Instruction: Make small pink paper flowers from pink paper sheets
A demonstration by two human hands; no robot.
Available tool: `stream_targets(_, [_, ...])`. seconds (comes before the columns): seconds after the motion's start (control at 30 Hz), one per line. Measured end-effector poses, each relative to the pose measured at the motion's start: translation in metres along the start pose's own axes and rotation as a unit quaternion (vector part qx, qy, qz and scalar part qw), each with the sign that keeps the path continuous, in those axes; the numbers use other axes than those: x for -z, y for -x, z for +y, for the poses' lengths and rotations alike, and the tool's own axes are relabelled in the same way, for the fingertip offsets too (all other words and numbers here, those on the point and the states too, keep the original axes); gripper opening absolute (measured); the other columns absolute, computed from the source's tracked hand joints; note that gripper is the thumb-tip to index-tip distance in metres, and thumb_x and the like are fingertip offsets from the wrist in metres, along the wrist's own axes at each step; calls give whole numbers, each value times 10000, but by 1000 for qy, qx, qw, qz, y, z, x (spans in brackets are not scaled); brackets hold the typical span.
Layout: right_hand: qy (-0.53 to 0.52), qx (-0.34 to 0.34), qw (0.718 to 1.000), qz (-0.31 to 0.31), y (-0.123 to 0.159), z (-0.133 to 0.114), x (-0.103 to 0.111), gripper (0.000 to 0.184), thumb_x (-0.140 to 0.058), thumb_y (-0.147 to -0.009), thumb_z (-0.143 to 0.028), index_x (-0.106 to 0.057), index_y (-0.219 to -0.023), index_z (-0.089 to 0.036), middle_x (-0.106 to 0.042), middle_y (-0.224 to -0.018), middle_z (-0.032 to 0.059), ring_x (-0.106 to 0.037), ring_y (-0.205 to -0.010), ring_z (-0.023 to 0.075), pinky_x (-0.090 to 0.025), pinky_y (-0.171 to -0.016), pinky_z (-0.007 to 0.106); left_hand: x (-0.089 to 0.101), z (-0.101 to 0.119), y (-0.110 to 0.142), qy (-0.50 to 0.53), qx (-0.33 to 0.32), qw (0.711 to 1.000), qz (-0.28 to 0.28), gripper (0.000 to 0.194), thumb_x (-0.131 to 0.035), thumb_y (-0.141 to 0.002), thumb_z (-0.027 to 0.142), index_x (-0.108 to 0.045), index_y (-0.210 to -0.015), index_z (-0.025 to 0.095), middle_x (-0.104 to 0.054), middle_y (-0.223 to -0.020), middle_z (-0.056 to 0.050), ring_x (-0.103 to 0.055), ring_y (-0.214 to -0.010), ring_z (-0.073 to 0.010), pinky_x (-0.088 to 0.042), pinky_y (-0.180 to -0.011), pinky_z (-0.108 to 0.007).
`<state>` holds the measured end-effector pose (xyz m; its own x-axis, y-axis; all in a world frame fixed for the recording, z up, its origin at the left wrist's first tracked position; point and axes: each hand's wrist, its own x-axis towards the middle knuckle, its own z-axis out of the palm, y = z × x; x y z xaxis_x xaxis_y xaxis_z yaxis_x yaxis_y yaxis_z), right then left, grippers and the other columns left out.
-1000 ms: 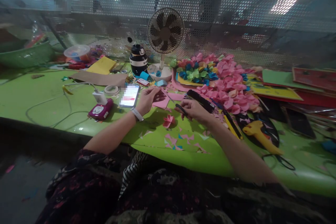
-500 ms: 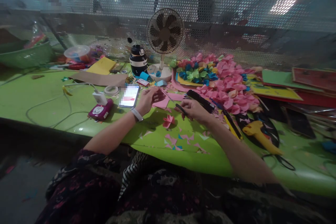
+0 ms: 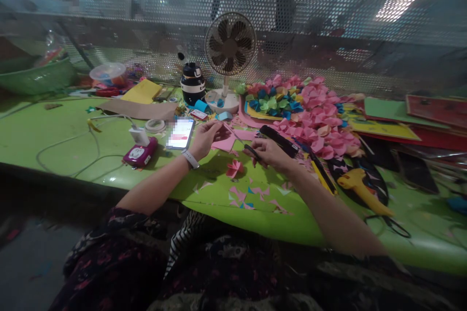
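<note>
My right hand [image 3: 268, 152] is closed round the dark handles of a pair of scissors [image 3: 251, 149], whose blades point up and left toward my other hand. Pinched in the fingers of my left hand [image 3: 208, 137] is a piece of pink paper [image 3: 229, 129], mostly hidden by the fingers and close to the scissor tips. Under the hands, pink paper sheets [image 3: 224, 144] lie on the green table. A folded pink paper flower [image 3: 234, 168] sits just below the scissors. Small pink, blue and white paper scraps [image 3: 255, 192] are scattered nearer the table edge.
Left of my hands lie a lit phone [image 3: 180, 133] and a purple power block [image 3: 140, 152] with a charger. A fan [image 3: 230, 44] and a dark jug [image 3: 192, 85] stand behind. Paper flowers [image 3: 314, 112] are heaped at back right, near a yellow glue gun [image 3: 365, 189].
Both hands stay in nearly the same place, with only slight shifts of the fingers and scissors. The paper flower and scraps lie where they were.
</note>
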<state>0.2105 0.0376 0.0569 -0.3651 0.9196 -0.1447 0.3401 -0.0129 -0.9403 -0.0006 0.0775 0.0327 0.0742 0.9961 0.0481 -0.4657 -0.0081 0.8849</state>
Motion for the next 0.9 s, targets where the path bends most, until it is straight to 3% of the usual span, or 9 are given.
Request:
stream_targets(0.33, [-1,5,1000,3,2,-2,0,570,-820,-569,-663,-553,-680,-172,-593,-476,-13,-370,-328,43,-223,-339,191,4,-3,-3,-11,-19,1000,-16,240,-801,-756,339,-695,-795,127,-737,-737,-52,-743,-677,-183,-620,-773,-343])
stream_targets(0.63, [13,10,1000,16,0,0,-1,586,-804,-571,-694,-537,-667,-181,-565,-468,-27,-341,-330,42,-202,-333,204,0,0,-1,-7,6,1000,-4,214,-791,-780,311,-688,-800,125,-735,-742,-56,-750,-702,-187,-612,-829,-376])
stream_targets(0.9, [1,1,1000,11,1,-2,0,601,-819,-535,-692,-527,-661,-182,-580,-472,-19,-363,-330,45,-222,-339,201,2,-1,-1,14,-6,1000,-20,239,-815,-743,324,-688,-770,124,-733,-708,-48,-732,-653,-165,-618,-701,-293])
